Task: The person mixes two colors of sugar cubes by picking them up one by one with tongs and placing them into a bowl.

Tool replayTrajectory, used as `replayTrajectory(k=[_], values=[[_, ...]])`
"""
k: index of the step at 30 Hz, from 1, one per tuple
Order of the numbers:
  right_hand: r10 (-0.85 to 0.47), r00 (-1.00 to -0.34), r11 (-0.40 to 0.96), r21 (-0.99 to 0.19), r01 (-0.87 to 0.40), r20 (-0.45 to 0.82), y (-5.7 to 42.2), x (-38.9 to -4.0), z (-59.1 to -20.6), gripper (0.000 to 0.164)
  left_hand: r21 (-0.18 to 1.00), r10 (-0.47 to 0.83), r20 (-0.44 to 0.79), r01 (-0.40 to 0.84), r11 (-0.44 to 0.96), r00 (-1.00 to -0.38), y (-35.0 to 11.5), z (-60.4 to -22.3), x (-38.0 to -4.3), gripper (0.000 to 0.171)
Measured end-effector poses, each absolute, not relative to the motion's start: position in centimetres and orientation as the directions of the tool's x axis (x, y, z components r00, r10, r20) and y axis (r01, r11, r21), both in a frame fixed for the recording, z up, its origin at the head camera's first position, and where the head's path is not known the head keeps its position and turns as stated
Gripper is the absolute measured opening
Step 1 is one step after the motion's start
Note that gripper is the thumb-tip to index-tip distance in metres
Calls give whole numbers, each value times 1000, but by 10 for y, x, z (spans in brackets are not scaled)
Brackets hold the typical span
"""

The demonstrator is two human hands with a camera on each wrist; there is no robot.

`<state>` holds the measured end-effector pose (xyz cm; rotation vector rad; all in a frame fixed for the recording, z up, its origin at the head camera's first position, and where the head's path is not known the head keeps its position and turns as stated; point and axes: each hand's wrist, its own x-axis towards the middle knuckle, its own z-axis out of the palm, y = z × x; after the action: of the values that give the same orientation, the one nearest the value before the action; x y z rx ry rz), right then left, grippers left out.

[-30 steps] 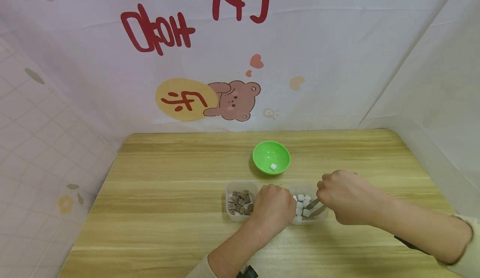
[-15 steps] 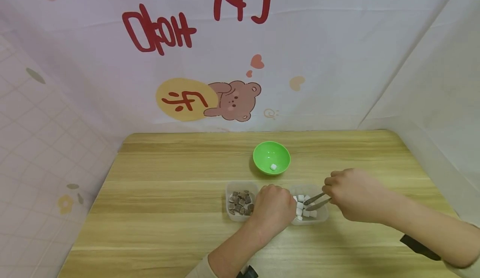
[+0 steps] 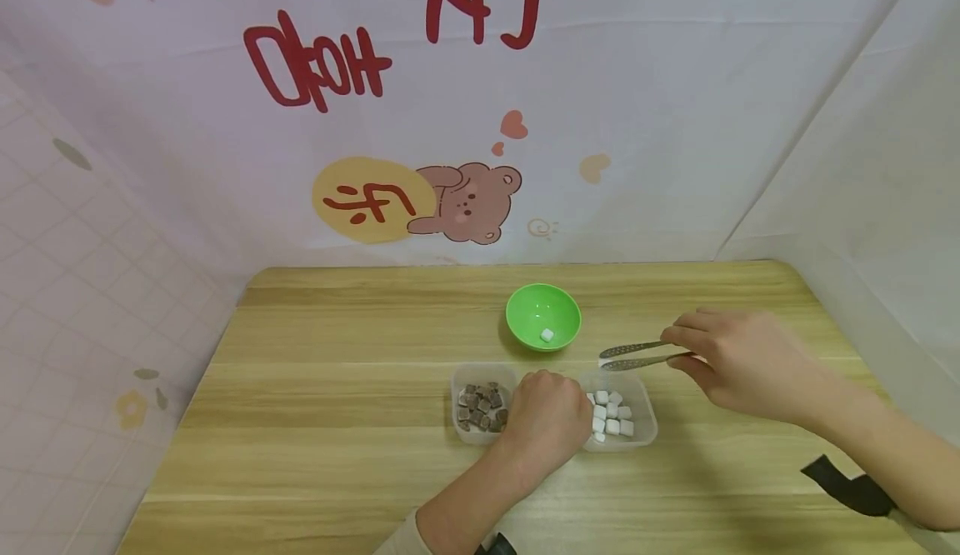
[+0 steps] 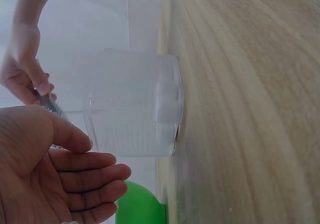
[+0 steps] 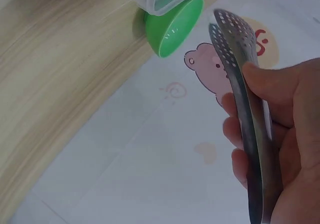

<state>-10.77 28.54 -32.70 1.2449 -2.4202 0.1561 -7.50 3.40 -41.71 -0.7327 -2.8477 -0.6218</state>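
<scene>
My right hand [image 3: 738,363] grips metal tongs [image 5: 245,99] with perforated tips, raised over the back edge of the right clear plastic box [image 3: 647,422]. Between the tong tips a bit of white shows, apparently a small white cube [image 3: 603,362]. Several white cubes [image 3: 613,427] lie in that box. My left hand [image 3: 549,415] is beside the box's left side, its fingers loosely bent and holding nothing in the left wrist view; whether it touches the box I cannot tell. A green bowl [image 3: 542,309] behind the boxes contains one white cube [image 3: 547,335].
Left of my left hand, another clear box [image 3: 459,432] holds several brown cubes [image 3: 480,405]; the hand partly covers it. The wooden table [image 3: 322,422] meets a white printed cloth [image 3: 645,122] at its back edge and sides.
My right hand has lifted the tongs out of the right box, up and toward the back, with a bit of white now between the tips. My left hand has stayed put.
</scene>
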Motion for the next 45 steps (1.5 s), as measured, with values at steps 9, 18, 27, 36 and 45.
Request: replayTrajectory(k=[9,18,27,36,45], values=[[-658,-567,669,39,-742,495,275,-128,-346,15,381,428,209,477,792,-879,33,-415,-73,48],[-563,-643,733,-45,-678,519,259,-152,-381,20,340,442,222,494,800,-869,34,-414,-73,48],[-527,-710,769,-94,-633,466,256,-158,-393,28,338,436,223,489,804,-872,35,-415,-73,48],[-522,-685,747,-115,-655,509,274,-142,-372,39,304,430,249,492,816,-868,35,-416,-74,49],[-593,-596,703,-13,-711,542,294,-118,-351,67,330,407,212,457,826,-889,34,-416,-75,49]])
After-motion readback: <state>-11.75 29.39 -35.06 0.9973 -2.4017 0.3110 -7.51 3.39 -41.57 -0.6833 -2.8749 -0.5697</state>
